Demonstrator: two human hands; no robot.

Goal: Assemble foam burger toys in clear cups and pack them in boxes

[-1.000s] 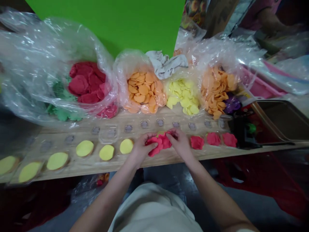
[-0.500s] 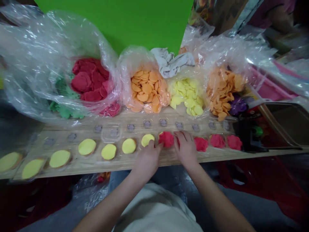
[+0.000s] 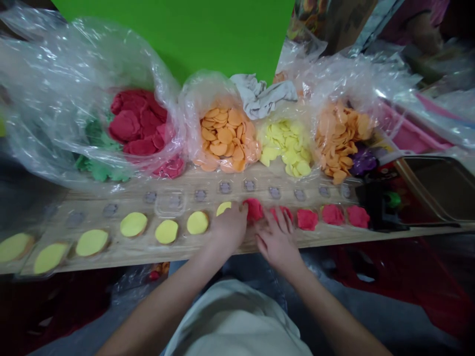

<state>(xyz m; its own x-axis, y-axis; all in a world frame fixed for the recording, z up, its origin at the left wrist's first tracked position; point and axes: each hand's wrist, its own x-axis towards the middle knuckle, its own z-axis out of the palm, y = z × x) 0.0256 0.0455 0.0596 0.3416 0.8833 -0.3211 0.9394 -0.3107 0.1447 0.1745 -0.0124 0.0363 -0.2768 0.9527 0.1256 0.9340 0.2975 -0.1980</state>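
left grip: left hand [image 3: 228, 226] is knuckles-up with fingertips on the red piece [image 3: 254, 208]. Can't tell if it's pinching or just resting, the fingers hide that bit.
right grip: right hand [image 3: 277, 238] is released, fingers spread flat on top of the next red piece [image 3: 284, 212].
where they sit: both pieces are side by side in the front row on the wooden worktop [image 3: 122, 254], right in front of the person.
feel: I'd say soft, light and doughy with ragged edges, so they'd dent easily. Best taken lightly by the rim with fingertips, or lifted flat from underneath.
close neighbours: a yellow disc [image 3: 221, 207] half under the left hand, more yellow discs [image 3: 166, 231] running left, and a few more red ones [image 3: 332, 214] to the right.
behind: clear bags of red pieces [image 3: 135, 123], orange discs [image 3: 222, 136], yellow chips [image 3: 285, 143] and paler orange chips [image 3: 339, 136], plus a grey cloth [image 3: 261, 94].
far right: a dark tray [image 3: 438, 188], and somebody else's arm [image 3: 419, 32] up top.
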